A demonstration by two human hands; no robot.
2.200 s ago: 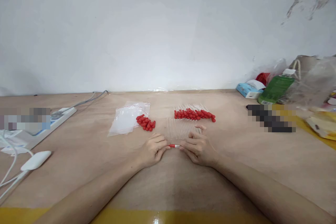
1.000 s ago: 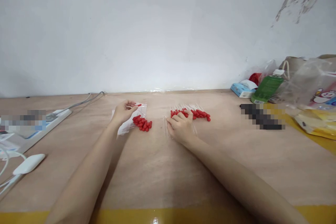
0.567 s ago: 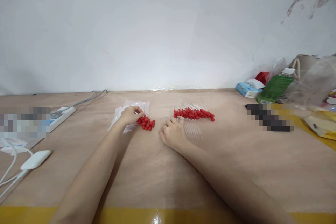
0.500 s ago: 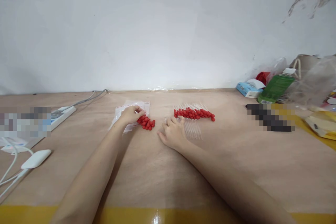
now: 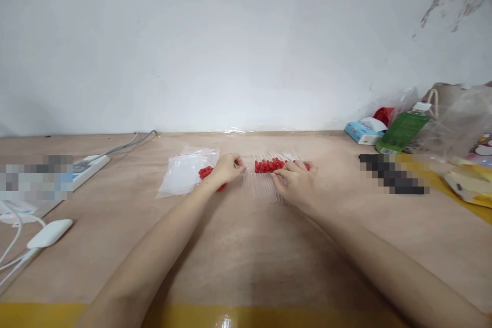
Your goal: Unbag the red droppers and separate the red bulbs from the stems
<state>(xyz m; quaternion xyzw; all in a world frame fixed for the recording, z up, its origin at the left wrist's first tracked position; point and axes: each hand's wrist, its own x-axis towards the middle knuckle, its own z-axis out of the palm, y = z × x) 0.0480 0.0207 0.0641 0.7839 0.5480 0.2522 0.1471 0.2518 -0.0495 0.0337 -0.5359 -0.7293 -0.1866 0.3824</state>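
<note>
My left hand [image 5: 229, 168] is beside the left end of a row of small red bulb-shaped pieces [image 5: 269, 165]. Its thumb and fingertips are pinched together; anything between them is too small to make out. Thin clear tubes [image 5: 259, 187] lie side by side, sticking out behind and in front of that row. My right hand [image 5: 298, 182] rests over the right part of the row, its curved fingers apart and thumb near the tubes, partly hiding both. A heap of loose red pieces [image 5: 205, 171] lies partly behind my left wrist, against a clear zip bag [image 5: 180, 174].
At left are a white power strip [image 5: 90, 166], cables and a white adapter [image 5: 49, 234]. A blue tissue pack [image 5: 363, 132], a green bottle [image 5: 405, 128] and plastic bags [image 5: 461, 123] crowd the right. A blurred dark object [image 5: 395, 174] lies before them.
My left hand has moved right from the loose red heap to the left end of the row. My right hand has moved right, from the row's left end onto its right part.
</note>
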